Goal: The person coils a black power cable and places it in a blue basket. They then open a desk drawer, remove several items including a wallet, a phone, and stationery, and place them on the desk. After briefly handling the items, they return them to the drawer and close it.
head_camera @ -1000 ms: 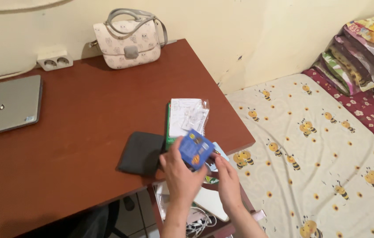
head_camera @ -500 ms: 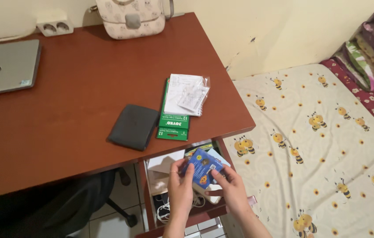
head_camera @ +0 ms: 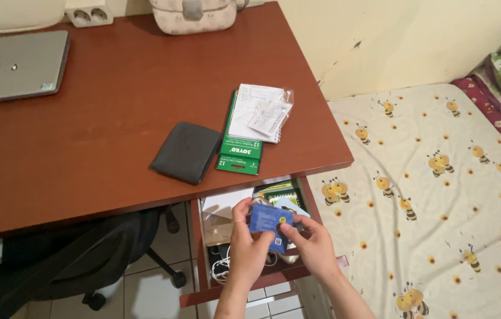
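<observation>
Holding the blue card (head_camera: 270, 221) over the open drawer (head_camera: 250, 282), pinched between left hand (head_camera: 247, 243) and right hand (head_camera: 312, 247) fingers; not set down yet, while wallet (head_camera: 186, 152) and green packet (head_camera: 239, 155) sit untouched on the desk (head_camera: 85, 142).

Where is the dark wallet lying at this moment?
In the head view, the dark wallet lies on the red-brown desk, near its front edge, just left of the green packet and above the open drawer.

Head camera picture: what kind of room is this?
Most likely a bedroom with a work corner: a mattress in a bee-print sheet lies beside a reddish wooden desk bearing a closed laptop and a handbag.
</observation>
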